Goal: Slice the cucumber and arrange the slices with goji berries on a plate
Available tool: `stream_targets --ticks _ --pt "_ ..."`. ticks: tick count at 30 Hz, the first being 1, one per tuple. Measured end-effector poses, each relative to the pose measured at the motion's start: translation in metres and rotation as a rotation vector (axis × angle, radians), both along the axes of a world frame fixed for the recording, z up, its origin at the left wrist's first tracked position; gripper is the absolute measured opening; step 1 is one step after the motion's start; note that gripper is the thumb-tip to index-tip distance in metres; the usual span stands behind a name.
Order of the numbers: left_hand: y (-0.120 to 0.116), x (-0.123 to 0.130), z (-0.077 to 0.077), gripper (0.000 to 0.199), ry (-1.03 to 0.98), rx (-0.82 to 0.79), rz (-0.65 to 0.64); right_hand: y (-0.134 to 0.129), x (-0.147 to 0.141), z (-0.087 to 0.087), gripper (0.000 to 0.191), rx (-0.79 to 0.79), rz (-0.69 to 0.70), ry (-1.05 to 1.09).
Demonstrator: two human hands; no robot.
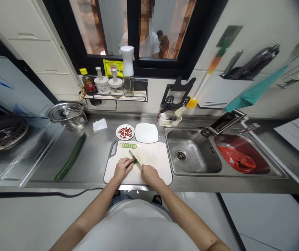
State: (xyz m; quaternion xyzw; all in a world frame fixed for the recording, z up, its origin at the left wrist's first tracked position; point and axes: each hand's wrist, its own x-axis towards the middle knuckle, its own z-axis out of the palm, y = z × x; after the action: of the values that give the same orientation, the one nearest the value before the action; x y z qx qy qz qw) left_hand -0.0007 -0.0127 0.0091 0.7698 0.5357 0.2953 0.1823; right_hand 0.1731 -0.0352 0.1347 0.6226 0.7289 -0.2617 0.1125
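Observation:
On the white cutting board (153, 148), my left hand (122, 168) is closed on a short dark green piece of cucumber (134, 161), mostly hidden by the fingers. My right hand (150, 174) grips the handle of a knife (132, 154), whose blade points up and left and lies against the cucumber piece. A row of thin cucumber slices (128, 145) rests along the board's upper left edge. Behind the board stand a small plate of chopped red pieces (125, 132) and a bare white plate (146, 132).
A whole cucumber (71, 157) lies on the steel counter at the left, near a lidded pot (72, 116) and a white tissue (100, 124). To the right is a double sink (195, 153) with a red bag (236, 160). Condiments stand on a wall rack (116, 97).

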Motion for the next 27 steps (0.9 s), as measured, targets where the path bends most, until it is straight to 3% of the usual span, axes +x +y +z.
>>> stream_targets --ticks 13,27 --pt "0.001 0.0 -0.004 0.024 -0.058 0.12 -0.023 0.0 0.002 -0.009 0.031 0.02 -0.017 0.029" --pt "0.002 0.0 0.0 0.025 -0.055 0.087 -0.036 0.013 -0.005 -0.022 0.034 0.039 0.002 0.042"
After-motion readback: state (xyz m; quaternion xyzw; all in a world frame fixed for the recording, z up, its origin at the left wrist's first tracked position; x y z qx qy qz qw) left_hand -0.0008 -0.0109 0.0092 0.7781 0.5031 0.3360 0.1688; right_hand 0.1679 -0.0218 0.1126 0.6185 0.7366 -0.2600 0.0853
